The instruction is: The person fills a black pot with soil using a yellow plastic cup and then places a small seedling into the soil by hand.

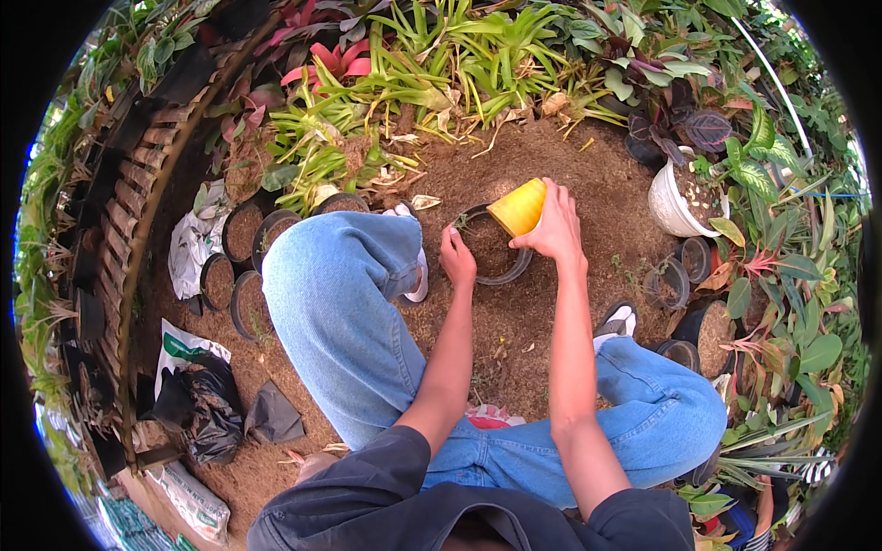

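Note:
A yellow ridged container (516,205) is in my right hand (556,225), tilted over a black pot (505,274) on the soil in front of me. The pot holds dark soil. My left hand (457,257) is closed on the pot's left rim, beside a small green sprig (462,221). My fingers partly hide whether it also pinches the sprig. Both my forearms reach up between my bent, denim-covered knees.
Several soil-filled pots (219,280) and bags (207,413) lie at the left, along a slatted wooden rack (138,202). A white pot (675,204), more black pots (707,344) and leafy plants (781,285) line the right. Dense plants (469,64) border the bare soil (560,147) ahead.

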Available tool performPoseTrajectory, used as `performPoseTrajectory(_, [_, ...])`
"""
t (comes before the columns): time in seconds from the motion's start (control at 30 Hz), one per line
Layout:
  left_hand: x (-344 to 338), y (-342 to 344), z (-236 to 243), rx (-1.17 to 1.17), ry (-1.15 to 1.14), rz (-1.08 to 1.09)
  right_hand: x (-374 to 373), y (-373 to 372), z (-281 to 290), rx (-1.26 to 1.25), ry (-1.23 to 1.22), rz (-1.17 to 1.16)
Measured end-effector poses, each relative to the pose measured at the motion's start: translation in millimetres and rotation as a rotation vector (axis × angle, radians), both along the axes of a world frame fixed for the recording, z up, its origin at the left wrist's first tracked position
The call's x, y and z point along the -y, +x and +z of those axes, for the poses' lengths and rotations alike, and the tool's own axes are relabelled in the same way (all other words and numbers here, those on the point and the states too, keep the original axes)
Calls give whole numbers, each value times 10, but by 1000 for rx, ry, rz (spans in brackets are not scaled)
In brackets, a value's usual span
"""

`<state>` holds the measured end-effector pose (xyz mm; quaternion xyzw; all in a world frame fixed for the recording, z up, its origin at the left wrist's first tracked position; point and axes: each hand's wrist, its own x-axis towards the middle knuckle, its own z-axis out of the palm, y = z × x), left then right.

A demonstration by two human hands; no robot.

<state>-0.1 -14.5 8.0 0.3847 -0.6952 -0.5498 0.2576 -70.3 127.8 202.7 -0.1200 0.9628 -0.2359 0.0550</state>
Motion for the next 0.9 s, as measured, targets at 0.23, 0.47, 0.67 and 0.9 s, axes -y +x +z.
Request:
performPoseTrajectory(0.23, [-27,-1,58,26,3,-19,93,40,22,-8,48,37])
performPoseTrajectory(0.47, [-13,14,49,11,27,-45,93,43,36,-27,11,102])
performPoseTrajectory(0.67, [-28,9,55,-8,14,-29,105,63,69,-56,-17,85])
performPoseTrajectory(0.9, [7,0,-12,24,-16,-2,-282,-119,-197,-230,-374,-139])
